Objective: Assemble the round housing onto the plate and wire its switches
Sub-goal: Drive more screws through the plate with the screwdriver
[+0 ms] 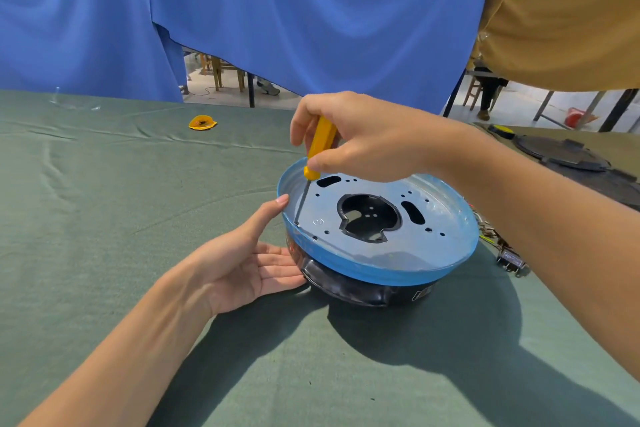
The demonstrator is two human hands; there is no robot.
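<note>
Fingers (329, 161), right, grip screwdriver (323, 139) at plate (381, 274) rim.

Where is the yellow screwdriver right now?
In the head view, the yellow screwdriver is gripped in the right hand just above centre, its tip down on the left side of the blue plate, close to the thumb of the left hand.

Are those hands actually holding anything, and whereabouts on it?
The right hand holds a screwdriver, its grip round the yellow handle. The left hand holds nothing; it rests open against the housing.
</note>
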